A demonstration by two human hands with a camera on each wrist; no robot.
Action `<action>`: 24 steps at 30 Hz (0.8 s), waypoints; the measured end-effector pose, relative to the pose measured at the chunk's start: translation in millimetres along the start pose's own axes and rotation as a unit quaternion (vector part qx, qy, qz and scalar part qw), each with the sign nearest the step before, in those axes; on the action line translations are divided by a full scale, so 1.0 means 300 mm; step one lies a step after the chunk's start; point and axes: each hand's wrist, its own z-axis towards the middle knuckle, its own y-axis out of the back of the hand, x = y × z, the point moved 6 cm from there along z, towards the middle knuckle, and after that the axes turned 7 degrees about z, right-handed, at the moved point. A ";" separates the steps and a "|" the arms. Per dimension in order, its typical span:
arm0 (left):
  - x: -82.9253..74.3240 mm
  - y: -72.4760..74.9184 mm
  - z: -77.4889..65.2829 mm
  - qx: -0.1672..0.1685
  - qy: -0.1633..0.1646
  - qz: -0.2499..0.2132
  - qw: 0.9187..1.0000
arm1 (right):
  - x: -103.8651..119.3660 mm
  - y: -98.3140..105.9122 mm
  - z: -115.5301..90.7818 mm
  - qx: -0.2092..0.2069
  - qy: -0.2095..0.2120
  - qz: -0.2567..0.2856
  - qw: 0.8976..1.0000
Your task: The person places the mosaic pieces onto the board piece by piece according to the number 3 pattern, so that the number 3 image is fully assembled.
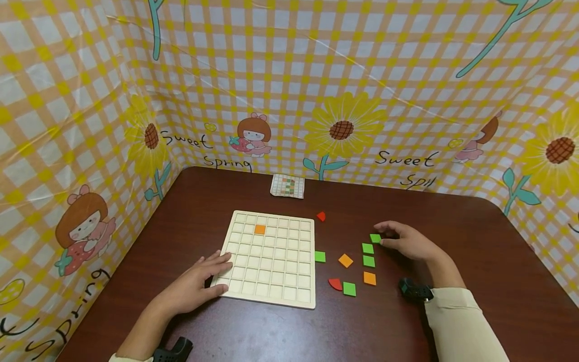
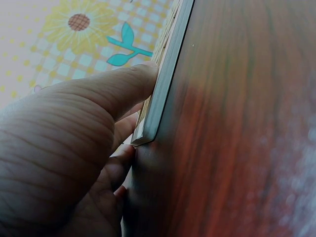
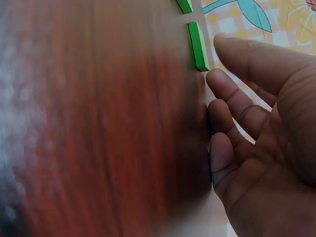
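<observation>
Head view shows a person's left hand (image 1: pixel 194 284) resting at the left edge of a pale gridded board (image 1: pixel 289 303), its fingers spread and loose, the thumb by the near left corner. That board lies left of the middle of the desk (image 1: pixel 271 332), with one orange square (image 1: pixel 260 229) in the third column from the left, second row from the far edge. Toward the desk's right edge, the right hand (image 1: pixel 409 241) holds thumb and forefinger apart around the farthest green tile (image 1: pixel 375 239); the fingers are loosely bent, and whether they touch it I cannot tell. Two more green tiles (image 1: pixel 368 255) line up on its near side, then an orange tile (image 1: pixel 369 278). Between these and the board lie a second orange tile (image 1: pixel 346 260), a green tile beside the board's right edge (image 1: pixel 320 257), and a red quarter-round (image 1: pixel 334 284) next to another green tile (image 1: pixel 349 289). One more red piece (image 1: pixel 321 216) sits off the board's far right corner. Near the desk's far edge stands a small patterned card (image 1: pixel 287 186), before a sunflower-printed cloth (image 1: pixel 280 60).
</observation>
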 end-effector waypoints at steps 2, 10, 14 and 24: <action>-0.001 0.001 0.001 -0.002 0.000 0.003 1.000 | -0.001 -0.002 0.002 0.002 0.000 -0.005 1.000; 0.000 0.000 0.001 0.001 -0.004 0.001 1.000 | 0.005 -0.017 0.001 0.014 0.004 -0.017 1.000; 0.001 -0.001 0.001 0.003 0.000 0.001 1.000 | 0.013 -0.023 0.005 0.012 0.011 -0.027 1.000; -0.003 0.000 0.001 0.002 0.001 0.003 1.000 | 0.018 -0.025 0.006 0.007 0.013 -0.022 1.000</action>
